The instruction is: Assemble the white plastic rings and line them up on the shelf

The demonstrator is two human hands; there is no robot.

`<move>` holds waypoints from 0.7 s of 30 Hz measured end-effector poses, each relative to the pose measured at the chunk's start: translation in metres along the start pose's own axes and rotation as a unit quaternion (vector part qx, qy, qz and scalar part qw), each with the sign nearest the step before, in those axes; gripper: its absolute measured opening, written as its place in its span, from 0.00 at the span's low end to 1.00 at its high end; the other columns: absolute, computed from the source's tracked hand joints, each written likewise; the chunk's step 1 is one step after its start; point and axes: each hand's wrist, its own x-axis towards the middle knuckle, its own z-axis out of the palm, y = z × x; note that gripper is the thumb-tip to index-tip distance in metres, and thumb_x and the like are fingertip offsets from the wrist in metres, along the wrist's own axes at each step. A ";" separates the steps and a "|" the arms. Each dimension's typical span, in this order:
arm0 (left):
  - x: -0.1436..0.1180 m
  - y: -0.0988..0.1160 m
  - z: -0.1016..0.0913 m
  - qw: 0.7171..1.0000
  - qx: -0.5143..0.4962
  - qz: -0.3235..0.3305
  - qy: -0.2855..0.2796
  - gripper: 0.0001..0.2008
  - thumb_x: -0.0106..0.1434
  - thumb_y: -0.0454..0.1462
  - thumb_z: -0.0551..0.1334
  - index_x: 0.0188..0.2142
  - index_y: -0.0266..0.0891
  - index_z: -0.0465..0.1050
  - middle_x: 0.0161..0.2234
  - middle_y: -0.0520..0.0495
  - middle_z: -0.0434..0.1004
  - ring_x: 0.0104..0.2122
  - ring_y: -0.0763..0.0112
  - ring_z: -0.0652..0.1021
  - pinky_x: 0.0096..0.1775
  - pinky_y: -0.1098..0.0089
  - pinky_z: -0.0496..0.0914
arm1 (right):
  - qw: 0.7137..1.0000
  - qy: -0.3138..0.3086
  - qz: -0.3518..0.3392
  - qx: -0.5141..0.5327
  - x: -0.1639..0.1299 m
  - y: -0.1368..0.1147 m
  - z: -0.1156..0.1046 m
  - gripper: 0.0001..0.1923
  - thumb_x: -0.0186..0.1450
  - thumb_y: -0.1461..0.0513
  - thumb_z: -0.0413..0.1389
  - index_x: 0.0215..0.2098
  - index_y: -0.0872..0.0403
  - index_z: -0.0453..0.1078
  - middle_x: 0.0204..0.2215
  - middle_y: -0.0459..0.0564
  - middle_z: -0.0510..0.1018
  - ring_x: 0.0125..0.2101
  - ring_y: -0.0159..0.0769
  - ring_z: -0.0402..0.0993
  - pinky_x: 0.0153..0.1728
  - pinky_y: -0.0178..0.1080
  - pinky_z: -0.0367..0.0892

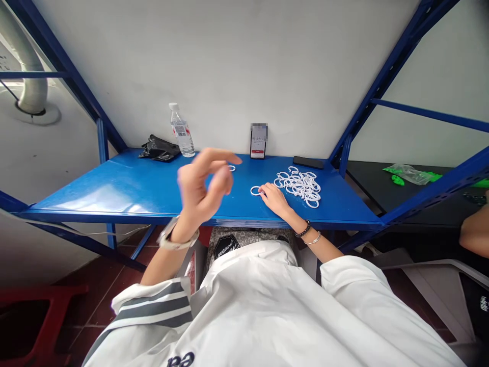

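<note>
— Looking down from the head camera, what do the two hands show?

— Left hand [202, 186] is raised in the air above the blue counter [126, 186], blurred, fingers loosely curled with the forefinger stretched out toward the right. It holds nothing I can make out. A watch sits on that wrist.

— And the right?

— Right hand [274, 196] lies flat on the counter, fingers together, fingertips touching a single white ring [255, 190] that lies just to its left. It rests on the ring rather than clamps it; beaded and metal bracelets circle the wrist.

— Where are the other rings?

— A heap of white rings [300, 184] lies on the counter just beside the right hand, on its far right side. One more lone ring [231, 167] lies farther back, partly hidden behind the left forefinger.

— What else is on the counter?

— At the back against the white wall: a clear water bottle [182, 131] standing upright, a crumpled black bag [158, 149] just beside it to the left, a small phone-like device [258, 141] propped upright with a red button on its screen, and a dark phone [308, 162] lying flat behind the heap.

— Anything off to the side?

— At the right edge, another person's arm [476, 229], and green pieces in a clear bag [410, 175] on a dark surface.
</note>
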 end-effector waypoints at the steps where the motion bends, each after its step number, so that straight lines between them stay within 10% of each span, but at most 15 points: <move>1: -0.002 -0.009 0.010 0.999 0.005 -0.021 -0.031 0.12 0.73 0.41 0.52 0.43 0.41 0.73 0.22 0.55 0.69 0.22 0.78 0.72 0.27 0.76 0.66 | 1.000 0.005 -0.002 0.000 0.000 -0.001 0.002 0.09 0.70 0.68 0.51 0.44 0.57 0.72 0.43 0.56 0.77 0.46 0.44 0.72 0.44 0.41 0.68; 5: -0.028 -0.067 0.062 0.962 0.093 -0.172 -0.188 0.08 0.68 0.37 0.55 0.41 0.37 0.71 0.23 0.52 0.71 0.24 0.71 0.74 0.30 0.72 0.67 | 0.999 0.028 -0.007 -0.016 -0.003 -0.005 0.009 0.11 0.71 0.69 0.48 0.46 0.55 0.70 0.43 0.56 0.77 0.45 0.44 0.72 0.43 0.42 0.68; 9: -0.066 -0.107 0.098 0.934 0.155 -0.181 -0.266 0.21 0.65 0.40 0.59 0.55 0.34 0.65 0.53 0.33 0.71 0.53 0.53 0.74 0.51 0.57 0.70 | 0.999 0.036 0.001 -0.006 -0.005 -0.005 0.009 0.12 0.70 0.69 0.48 0.47 0.54 0.69 0.45 0.55 0.77 0.46 0.44 0.71 0.44 0.42 0.68; 21: -0.084 -0.123 0.111 0.934 0.074 -0.163 -0.309 0.24 0.69 0.36 0.55 0.63 0.38 0.54 0.57 0.35 0.72 0.57 0.55 0.73 0.55 0.54 0.68 | 0.995 0.072 0.044 0.057 -0.006 -0.012 0.005 0.13 0.71 0.67 0.46 0.51 0.54 0.66 0.47 0.56 0.77 0.47 0.44 0.73 0.40 0.41 0.69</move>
